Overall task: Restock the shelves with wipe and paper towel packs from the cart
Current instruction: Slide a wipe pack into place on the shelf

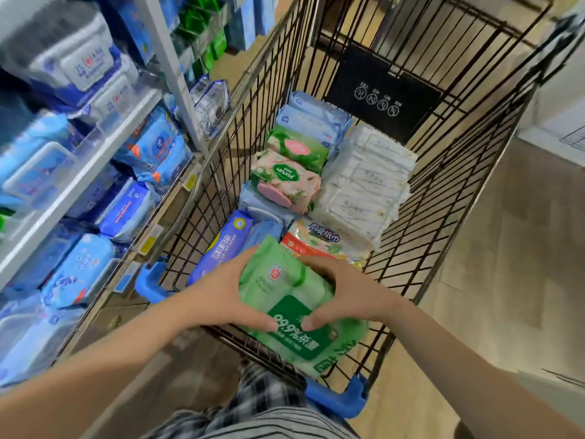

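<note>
A green wipe pack (294, 315) with a dark green label sits at the near end of the wire cart (443, 191). My left hand (221, 293) grips its left side and my right hand (345, 296) grips its right side, thumbs on top. Deeper in the cart lie a purple-blue pack (221, 245), a pink and green pack (285, 182), a second green pack (297, 148), pale blue packs (313, 118), a stack of white packs (367, 182) and an orange and white pack (319, 240).
Shelves (82, 182) on the left hold many blue and white wipe packs, with green packs (205, 36) farther along. The cart stands close against the shelf edge. Its blue handle (335, 397) is near my body. Tan floor lies to the right.
</note>
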